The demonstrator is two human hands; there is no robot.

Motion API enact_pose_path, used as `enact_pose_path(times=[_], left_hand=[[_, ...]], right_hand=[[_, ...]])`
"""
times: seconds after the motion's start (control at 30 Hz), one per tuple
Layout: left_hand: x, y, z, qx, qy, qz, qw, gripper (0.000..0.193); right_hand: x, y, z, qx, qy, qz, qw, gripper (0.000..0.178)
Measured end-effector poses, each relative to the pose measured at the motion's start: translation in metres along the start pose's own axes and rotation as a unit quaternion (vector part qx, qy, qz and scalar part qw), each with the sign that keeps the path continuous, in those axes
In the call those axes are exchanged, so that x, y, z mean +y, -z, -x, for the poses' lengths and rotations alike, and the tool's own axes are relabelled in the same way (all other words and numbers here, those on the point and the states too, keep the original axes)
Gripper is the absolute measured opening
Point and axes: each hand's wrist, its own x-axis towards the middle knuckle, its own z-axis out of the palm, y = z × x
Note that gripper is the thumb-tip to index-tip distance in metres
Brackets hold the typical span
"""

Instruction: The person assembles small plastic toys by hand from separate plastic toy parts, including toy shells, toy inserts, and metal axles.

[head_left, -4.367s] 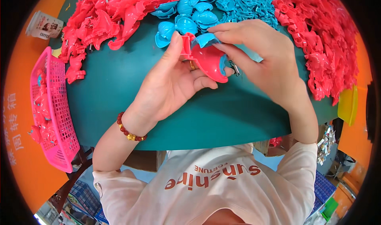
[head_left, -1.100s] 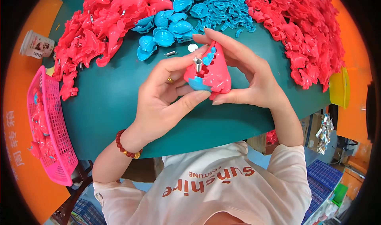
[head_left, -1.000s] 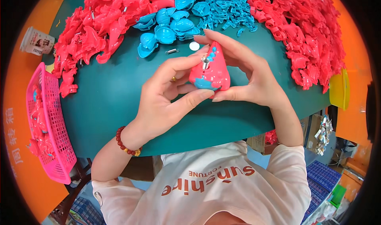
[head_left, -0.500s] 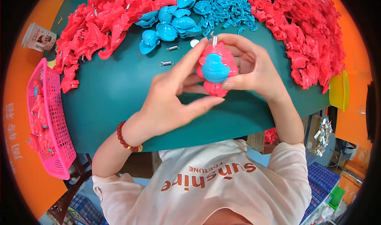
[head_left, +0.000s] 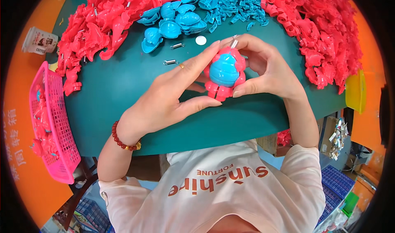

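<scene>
Between my two hands is a small glossy pink-red plastic toy figure (head_left: pixel 224 70) with a rounded blue belly piece. A metal spring (head_left: pixel 234 44) sticks up from its top, where a head would be. My left hand (head_left: pixel 164 94) is closed along its left side, thumb by the feet and fingers reaching up to the shoulder. My right hand (head_left: pixel 269 70) grips the right side, thumb low and index finger curled over near the spring. The fingers behind the figure are partly hidden. Left of the hands lie two loose springs (head_left: pixel 170 62) and a white disc (head_left: pixel 200 40).
Heaps of pink-red shells (head_left: pixel 111 23) and blue shell pieces (head_left: pixel 169 28) line the far side, with small blue parts (head_left: pixel 236 6) and more red parts (head_left: pixel 317 39). A pink basket (head_left: pixel 61 126) holding red figures stands left; a yellow bin (head_left: pixel 355 91) is right.
The toy figure has turned and tilted, its top leaning right, so the blue belly and both feet show more. Both hands still hold it, and my left fingers have straightened along its side.
</scene>
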Motion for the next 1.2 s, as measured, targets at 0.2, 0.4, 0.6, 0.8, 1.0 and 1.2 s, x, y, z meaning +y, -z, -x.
enact_pose_path(times=[0.2,0.4,0.6,0.8,1.0,1.2], left_hand=[[-0.007,-0.004,0.003,0.076,-0.046,-0.071,0.993,0.074],[-0.006,-0.001,0.006,0.137,-0.098,-0.16,0.973,0.061],[-0.002,-0.003,0.006,0.146,-0.144,-0.17,0.964,0.052],[-0.002,-0.001,0.003,0.147,-0.135,-0.127,0.972,0.054],[-0.002,-0.002,0.007,0.149,-0.169,-0.204,0.953,0.05],[-0.005,0.003,0.008,0.108,-0.059,-0.098,0.988,0.048]], right_hand=[[0.001,-0.015,-0.004,0.083,0.052,0.011,0.995,0.052],[-0.005,-0.022,-0.001,0.094,-0.05,-0.034,0.994,0.071],[-0.003,-0.015,0.001,0.044,0.014,0.035,0.998,0.074],[0.001,-0.017,0.002,0.066,0.083,0.037,0.994,0.066],[-0.011,-0.018,0.005,0.04,-0.003,0.016,0.999,0.066],[-0.013,-0.008,0.005,0.01,0.002,0.093,0.996,0.065]])
